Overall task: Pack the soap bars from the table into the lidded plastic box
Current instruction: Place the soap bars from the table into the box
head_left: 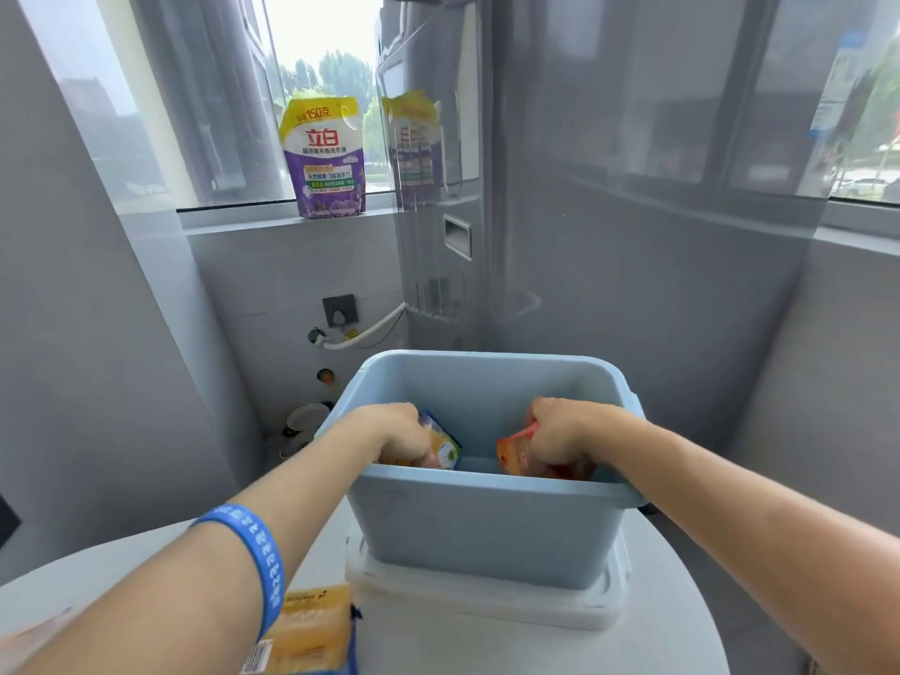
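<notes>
A light blue plastic box (487,523) stands open on a white lid (492,606) on the round white table (672,626). Both my hands reach down inside the box. My left hand (397,433) is closed on a yellow and blue wrapped soap bar (443,445) at the left side. My right hand (560,438) grips an orange-red wrapped soap bar (514,453) at the right side. The box's near wall hides the lower part of both bars. A yellow packaged soap bar (311,630) lies on the table below my left forearm.
A purple and yellow detergent pouch (324,158) stands on the window sill behind. A tall grey glossy appliance (609,211) rises just beyond the box. A wall socket (339,310) and white hose (370,331) sit low on the wall.
</notes>
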